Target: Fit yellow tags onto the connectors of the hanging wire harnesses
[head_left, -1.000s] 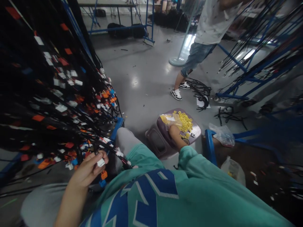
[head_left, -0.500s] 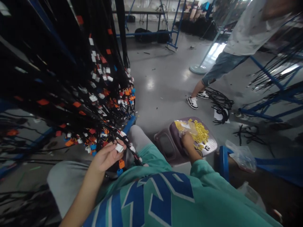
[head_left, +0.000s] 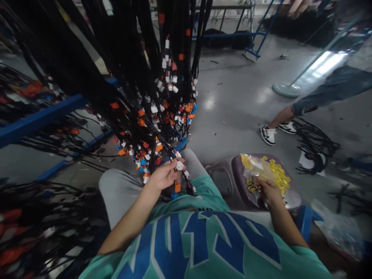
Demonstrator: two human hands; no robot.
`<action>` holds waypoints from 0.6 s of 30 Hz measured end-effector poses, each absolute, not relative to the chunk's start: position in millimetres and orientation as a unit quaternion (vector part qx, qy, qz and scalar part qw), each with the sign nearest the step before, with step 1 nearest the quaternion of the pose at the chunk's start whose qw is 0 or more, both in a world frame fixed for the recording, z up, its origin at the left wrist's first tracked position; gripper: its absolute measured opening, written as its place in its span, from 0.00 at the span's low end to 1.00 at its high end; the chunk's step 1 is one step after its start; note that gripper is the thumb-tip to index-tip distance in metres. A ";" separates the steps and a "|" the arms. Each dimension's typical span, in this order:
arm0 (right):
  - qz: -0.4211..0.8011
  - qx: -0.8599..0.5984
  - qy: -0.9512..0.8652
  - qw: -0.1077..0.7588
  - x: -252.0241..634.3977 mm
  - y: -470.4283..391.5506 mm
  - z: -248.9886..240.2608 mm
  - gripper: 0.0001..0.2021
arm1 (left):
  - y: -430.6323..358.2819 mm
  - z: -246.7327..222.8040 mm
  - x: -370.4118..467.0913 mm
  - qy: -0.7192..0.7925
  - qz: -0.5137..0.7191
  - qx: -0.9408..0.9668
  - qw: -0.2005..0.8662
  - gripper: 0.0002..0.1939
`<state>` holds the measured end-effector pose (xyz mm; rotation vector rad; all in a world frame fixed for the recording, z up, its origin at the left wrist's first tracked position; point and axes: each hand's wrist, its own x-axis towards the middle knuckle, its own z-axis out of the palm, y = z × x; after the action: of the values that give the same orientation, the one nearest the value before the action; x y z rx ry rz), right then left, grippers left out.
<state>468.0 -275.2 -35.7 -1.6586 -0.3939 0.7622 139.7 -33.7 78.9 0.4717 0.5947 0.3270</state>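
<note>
My left hand [head_left: 166, 175] pinches a white connector [head_left: 179, 166] on the end of a black wire harness [head_left: 167, 145]. An orange connector [head_left: 177, 187] and a blue connector [head_left: 174, 195] dangle just below those fingers. My right hand [head_left: 269, 192] is over the purple stool [head_left: 238, 179], its fingers curled together at the edge of a pile of small yellow plastic pieces [head_left: 279, 175]. What those fingers hold, if anything, is too small to make out. Beside the hand lies a clear plastic bag [head_left: 255, 164] with more yellow pieces inside.
Thick bundles of black harnesses [head_left: 128, 50] with many coloured connectors hang ahead and left, by a blue metal frame [head_left: 43, 120]. A co-worker's leg [head_left: 290, 112] stands at the right near cables on the floor [head_left: 316, 135]. Another plastic bag [head_left: 340, 228] lies at lower right.
The view has swung left, so everything sits further right. My right hand has drawn back from the bag towards the stool's near side. My left hand still grips the white connector.
</note>
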 end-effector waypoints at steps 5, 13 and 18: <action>0.382 -0.683 -0.131 0.609 443.4 -228.9 6.3 0.11 | -42.9 86.2 147.0 0.304 0.184 0.201 0.913 0.04; 0.564 -0.500 -0.267 0.601 339.8 -141.6 86.0 0.14 | -46.9 93.3 150.2 0.344 0.232 0.133 0.900 0.07; 0.533 -0.481 -0.342 0.606 300.6 -120.7 97.8 0.12 | -46.0 90.1 146.5 0.318 0.246 0.122 0.908 0.13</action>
<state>300.6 -120.7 97.8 -1.1130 -0.7918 1.2324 146.5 -46.0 90.1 0.2513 0.6555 0.5076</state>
